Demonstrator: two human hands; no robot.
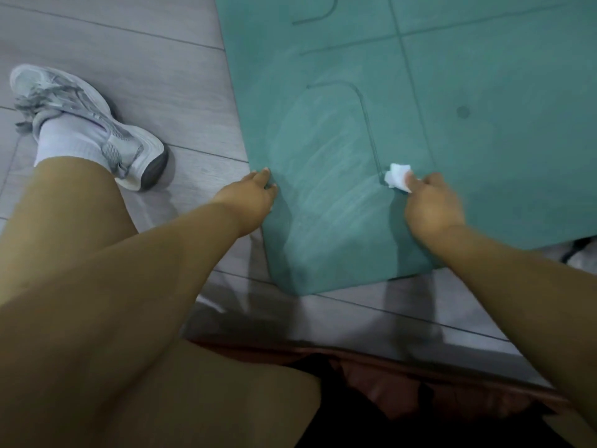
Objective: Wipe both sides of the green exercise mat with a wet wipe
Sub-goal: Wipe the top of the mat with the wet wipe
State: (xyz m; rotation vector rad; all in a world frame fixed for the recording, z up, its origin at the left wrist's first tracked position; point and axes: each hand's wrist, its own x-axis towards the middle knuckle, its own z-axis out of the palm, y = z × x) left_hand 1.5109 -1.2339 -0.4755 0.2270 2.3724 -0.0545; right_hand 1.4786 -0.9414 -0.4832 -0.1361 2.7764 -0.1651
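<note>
Right hand [433, 205] pinches a crumpled white wet wipe [398, 176], left hand [255, 197] at nine o'clock presses spread fingers on the soft, floppy green foam exercise mat [484, 156], best lifted by its edge.

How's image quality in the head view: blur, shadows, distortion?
Head view: right hand and wet wipe slightly motion-blurred; left hand sharper, fingers on the mat's edge. Wide-angle bends the floor seams. Dim, soft light; arm shadows fall on green exercise mat and floor. Streaky sheen marks wiped area.

Mat [468, 163]: green, lying flat on floor, showing faint wipe streaks.
Wipe [398, 177]: white, crumpled, touching mat surface.
</note>
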